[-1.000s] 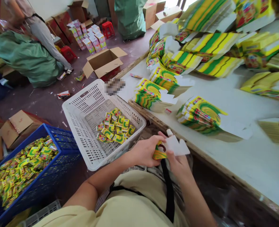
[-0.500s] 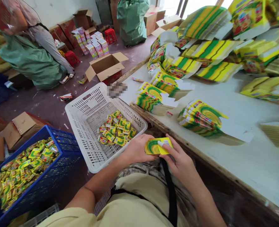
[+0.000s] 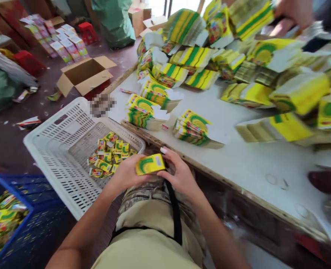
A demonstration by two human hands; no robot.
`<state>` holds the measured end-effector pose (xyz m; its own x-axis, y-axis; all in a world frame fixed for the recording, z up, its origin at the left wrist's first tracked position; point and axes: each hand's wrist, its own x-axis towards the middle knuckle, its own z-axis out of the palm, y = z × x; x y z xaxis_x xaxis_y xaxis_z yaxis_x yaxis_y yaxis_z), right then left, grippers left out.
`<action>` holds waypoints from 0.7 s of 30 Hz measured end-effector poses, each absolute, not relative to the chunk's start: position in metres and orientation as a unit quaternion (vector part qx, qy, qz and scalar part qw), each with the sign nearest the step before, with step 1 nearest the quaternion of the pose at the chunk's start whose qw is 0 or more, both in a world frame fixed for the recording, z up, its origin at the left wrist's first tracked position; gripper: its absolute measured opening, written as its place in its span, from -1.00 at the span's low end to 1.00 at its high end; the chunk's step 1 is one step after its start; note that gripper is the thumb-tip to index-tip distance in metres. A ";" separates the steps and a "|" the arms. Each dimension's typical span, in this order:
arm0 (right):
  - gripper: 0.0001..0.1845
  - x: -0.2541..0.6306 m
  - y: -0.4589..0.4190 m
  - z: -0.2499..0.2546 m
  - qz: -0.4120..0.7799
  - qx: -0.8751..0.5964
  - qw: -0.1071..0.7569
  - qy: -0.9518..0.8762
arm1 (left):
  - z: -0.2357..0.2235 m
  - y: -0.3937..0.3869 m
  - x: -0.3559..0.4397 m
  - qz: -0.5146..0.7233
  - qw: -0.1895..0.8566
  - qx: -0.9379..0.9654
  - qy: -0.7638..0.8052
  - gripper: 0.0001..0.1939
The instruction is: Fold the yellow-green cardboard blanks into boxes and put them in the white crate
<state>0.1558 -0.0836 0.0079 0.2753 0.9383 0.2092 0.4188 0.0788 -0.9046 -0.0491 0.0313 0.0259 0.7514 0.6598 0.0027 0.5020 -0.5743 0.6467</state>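
Nearest, just beside the near right corner of the white basket (image 3: 49, 151), the left hand (image 3: 127, 172) is closed around a small yellow carton (image 3: 150, 164), its green-ringed face turned up. The right hand (image 3: 179, 168) stands half open, thumb and forefinger parted about the carton's right end; whether the thumb tip touches it I cannot tell. Half a second ago those right fingers lay over the flap; now they have parted, and the carton looks boxier, its barcode end folded down. I judge that the folding at this end is close to finished.

Inside the basket lies a loose heap of similar cartons (image 3: 103, 166). Left of the basket, a blue crate (image 3: 40, 198) holds many more. To its right runs the white table (image 3: 244, 168), bearing stacks of unfilled-looking cartons (image 3: 192, 129). Beyond the basket sits an open cardboard box (image 3: 94, 86), with a red stool (image 3: 87, 33) farther off.
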 end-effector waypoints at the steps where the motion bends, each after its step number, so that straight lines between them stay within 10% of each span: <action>1: -0.37 0.166 -0.083 0.012 0.235 -0.645 0.499 -0.529 | 0.025 0.039 -0.063 0.113 0.292 0.877 0.365 -0.43; 7: -0.61 0.260 -0.069 0.027 -0.030 -0.792 0.445 -0.417 | 0.015 0.077 -0.144 0.109 0.071 0.840 0.527 -0.07; 14: -0.73 0.289 -0.041 0.009 -0.035 -0.838 0.346 -0.420 | -0.006 0.047 -0.105 0.132 0.264 0.868 0.400 -0.46; 21: -0.50 0.267 -0.057 0.029 -0.040 -0.809 0.505 -0.297 | 0.016 0.012 -0.041 0.111 0.481 0.825 0.277 -0.41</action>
